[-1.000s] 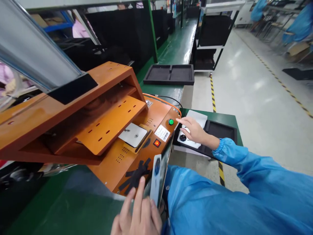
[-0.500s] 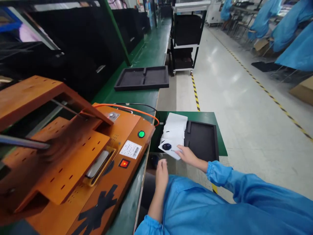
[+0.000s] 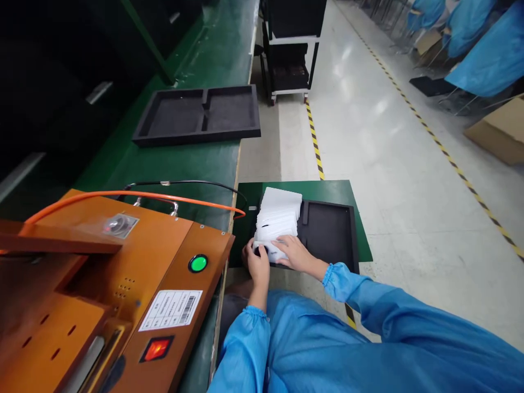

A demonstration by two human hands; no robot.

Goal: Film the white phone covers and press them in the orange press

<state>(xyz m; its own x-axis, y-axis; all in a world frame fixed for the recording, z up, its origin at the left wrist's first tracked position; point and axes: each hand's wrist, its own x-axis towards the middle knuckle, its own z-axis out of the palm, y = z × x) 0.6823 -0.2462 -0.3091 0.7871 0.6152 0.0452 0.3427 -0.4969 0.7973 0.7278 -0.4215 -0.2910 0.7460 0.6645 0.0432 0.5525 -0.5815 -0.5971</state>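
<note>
A white phone back cover (image 3: 271, 250) with a dark round camera area lies at the near end of a leaning row of white covers (image 3: 280, 212). My left hand (image 3: 257, 266) grips its left end, the thumb beside the camera area. On the right end, my right hand (image 3: 296, 252) also has hold, its fingers over the top face. Both hands partly hide the cover. The row stands in the left part of a black tray (image 3: 332, 234), which rests on a green board (image 3: 360, 240).
To the left, an orange machine (image 3: 164, 245) with a lit green button (image 3: 198, 263) and a red switch (image 3: 156, 349) sits on the green bench (image 3: 192, 158). Another black tray (image 3: 172, 112) lies farther along. An orange hose (image 3: 196, 202) arcs near the bench edge. A wheeled rack (image 3: 292, 65) stands beyond.
The cover has gone from my right hand alone, tilted in front of the row, to both hands against the row. My left hand has moved up to it. The view has swung down and right.
</note>
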